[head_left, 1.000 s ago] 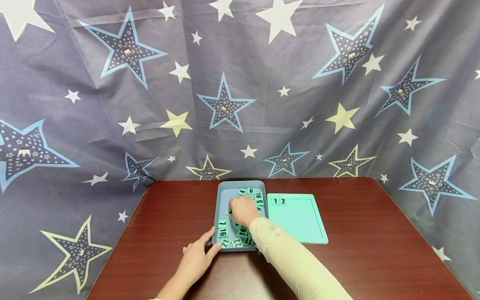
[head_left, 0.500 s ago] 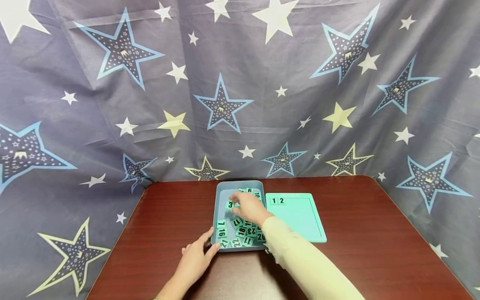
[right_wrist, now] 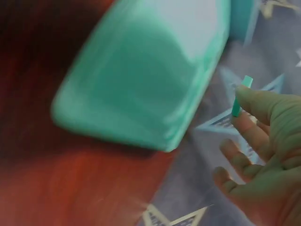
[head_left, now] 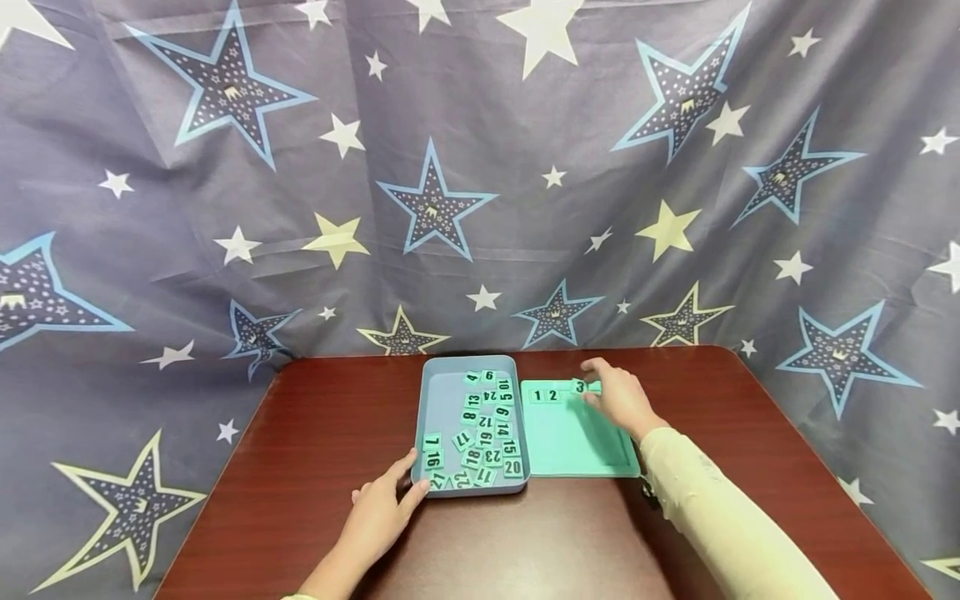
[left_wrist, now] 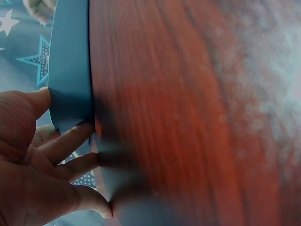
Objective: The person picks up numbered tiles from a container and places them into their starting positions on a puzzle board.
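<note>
In the head view my right hand (head_left: 621,402) pinches a small green number tile (head_left: 579,386), marked 3, over the top edge of the green board (head_left: 562,442). The right wrist view shows that tile (right_wrist: 241,96) edge-on between thumb and fingertip, the other fingers loosely bent. Tiles 1 (head_left: 537,396) and 2 (head_left: 553,396) lie side by side in the board's upper left corner. My left hand (head_left: 378,510) touches the near left corner of the blue-grey tray (head_left: 442,400); in the left wrist view thumb and fingers (left_wrist: 70,141) rest against its wall (left_wrist: 70,61).
Several numbered tiles (head_left: 486,438) lie scattered in the tray, mostly along its right side and near edge. Tray and board stand next to each other on a red-brown wooden table (head_left: 345,417). A grey star-patterned curtain (head_left: 480,167) hangs behind the table's far edge.
My right hand has picked the 3 tile out of the tray and carried it right, over the board. My left hand stays at the tray's corner. The head view has shifted slightly.
</note>
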Tool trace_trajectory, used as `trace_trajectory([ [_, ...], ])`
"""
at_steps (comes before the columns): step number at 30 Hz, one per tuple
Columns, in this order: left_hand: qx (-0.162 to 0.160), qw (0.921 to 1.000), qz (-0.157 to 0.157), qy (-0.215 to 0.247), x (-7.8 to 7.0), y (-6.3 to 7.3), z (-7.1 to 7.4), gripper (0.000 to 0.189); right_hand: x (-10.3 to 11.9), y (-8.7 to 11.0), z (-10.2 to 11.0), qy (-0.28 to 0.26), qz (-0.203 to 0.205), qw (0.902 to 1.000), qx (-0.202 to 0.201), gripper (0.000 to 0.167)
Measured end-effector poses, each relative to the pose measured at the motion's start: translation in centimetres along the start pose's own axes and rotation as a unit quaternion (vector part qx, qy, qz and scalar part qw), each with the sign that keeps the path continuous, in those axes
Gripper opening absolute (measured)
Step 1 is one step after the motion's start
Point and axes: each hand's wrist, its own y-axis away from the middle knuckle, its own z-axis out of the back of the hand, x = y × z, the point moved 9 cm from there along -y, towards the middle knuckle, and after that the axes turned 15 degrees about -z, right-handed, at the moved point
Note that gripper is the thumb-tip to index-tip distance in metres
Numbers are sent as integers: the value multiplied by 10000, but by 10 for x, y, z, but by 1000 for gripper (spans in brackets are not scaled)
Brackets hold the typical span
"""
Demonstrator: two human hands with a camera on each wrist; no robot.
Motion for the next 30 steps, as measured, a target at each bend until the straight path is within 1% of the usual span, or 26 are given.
trace_trajectory([
  [3, 11, 10000, 0, -32, 2, 0, 2, 57, -17, -1, -6, 316, -8, 9995, 12, 50],
  [7, 36, 10000, 13, -9, 3, 0, 1, 57, -25, -4, -19, 379, 39, 9992, 94, 50],
  [13, 16, 10000, 27, -10, 2, 2, 1, 57, -16, -11, -32, 447, 174, 9988, 125, 50],
  [18, 19, 10000, -41, -49, -1, 2, 1, 58, -12, -14, -37, 502, 257, 9984, -13, 50],
  [22, 12, 10000, -15, -21, 0, 3, 0, 58, -11, -15, -41, 533, 311, 9980, -147, 49],
  [25, 2, 10000, 15, 20, 2, 3, 0, 57, -11, -17, -43, 585, 227, 9977, -243, 49],
  [27, -1, 10000, 32, 51, 3, 3, 0, 57, -11, -18, -42, 663, 111, 9972, -337, 49],
  [30, -17, 10000, 6, 33, 4, 3, 1, 57, -11, -18, -42, 693, -91, 9969, -354, 49],
])
